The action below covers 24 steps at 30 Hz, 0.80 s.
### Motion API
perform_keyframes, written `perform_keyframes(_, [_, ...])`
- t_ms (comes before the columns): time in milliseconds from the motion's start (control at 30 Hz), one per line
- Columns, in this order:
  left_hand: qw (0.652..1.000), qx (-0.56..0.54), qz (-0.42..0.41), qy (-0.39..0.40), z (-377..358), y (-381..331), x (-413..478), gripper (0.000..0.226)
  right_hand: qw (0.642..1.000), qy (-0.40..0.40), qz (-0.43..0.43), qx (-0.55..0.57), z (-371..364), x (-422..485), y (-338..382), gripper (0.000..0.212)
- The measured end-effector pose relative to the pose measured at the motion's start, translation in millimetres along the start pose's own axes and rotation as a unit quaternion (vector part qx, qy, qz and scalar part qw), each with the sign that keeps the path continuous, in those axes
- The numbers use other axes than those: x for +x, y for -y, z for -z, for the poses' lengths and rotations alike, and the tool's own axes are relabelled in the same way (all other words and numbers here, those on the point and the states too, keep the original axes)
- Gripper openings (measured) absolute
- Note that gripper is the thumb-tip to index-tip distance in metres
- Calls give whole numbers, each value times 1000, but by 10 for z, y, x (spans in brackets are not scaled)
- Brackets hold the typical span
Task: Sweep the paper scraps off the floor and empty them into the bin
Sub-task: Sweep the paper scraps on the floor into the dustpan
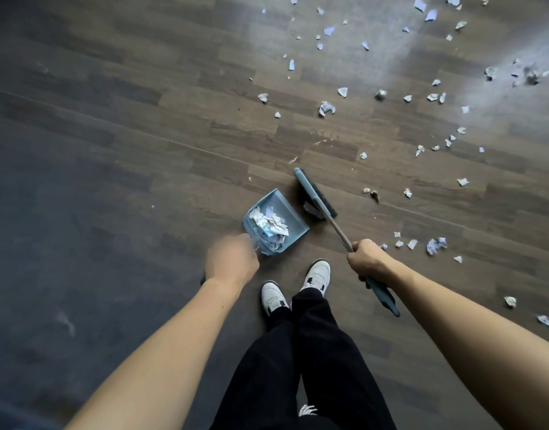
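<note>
A light blue dustpan (pixel 290 212) sits on the dark wood floor with a heap of paper scraps (pixel 268 225) in it. My left hand (pixel 231 260), blurred, grips the dustpan's upright handle. My right hand (pixel 367 259) grips the broom's handle. The broom's head (pixel 313 193) rests on the floor just right of the pan's mouth, with one scrap against its bristles. Several white paper scraps (pixel 327 107) lie scattered over the floor ahead and to the right. No bin is in view.
My two feet in white shoes (pixel 316 274) stand just behind the dustpan. More scraps (pixel 436 245) lie to the right of my right hand. The floor to the left holds almost no scraps.
</note>
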<state>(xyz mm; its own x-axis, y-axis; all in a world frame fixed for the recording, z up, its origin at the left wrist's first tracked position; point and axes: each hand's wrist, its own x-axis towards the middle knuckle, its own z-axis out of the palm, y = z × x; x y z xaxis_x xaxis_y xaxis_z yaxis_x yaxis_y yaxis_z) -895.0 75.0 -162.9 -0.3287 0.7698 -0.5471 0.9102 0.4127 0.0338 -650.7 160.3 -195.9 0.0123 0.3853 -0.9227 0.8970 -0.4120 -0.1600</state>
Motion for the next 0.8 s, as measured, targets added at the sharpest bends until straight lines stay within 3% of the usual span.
perform_keyframes(233, [1000,2,-3,-6,-16,51,5,18,998,46,46,-9,-63,-299,53,25])
perform_keyframes(400, [1000,3,-5,-1,-20,29,15,20,997,4,72,-4,44,-452,90,18])
perform_keyframes(633, [1000,-2,1,-5,-17,-14,-18,19,998,-30,52,-18,-5,-292,93,21])
perform_keyframes(800, [1000,4,18,-2,-45,-36,-36,19,999,15,41,-3,-107,-155,89,26])
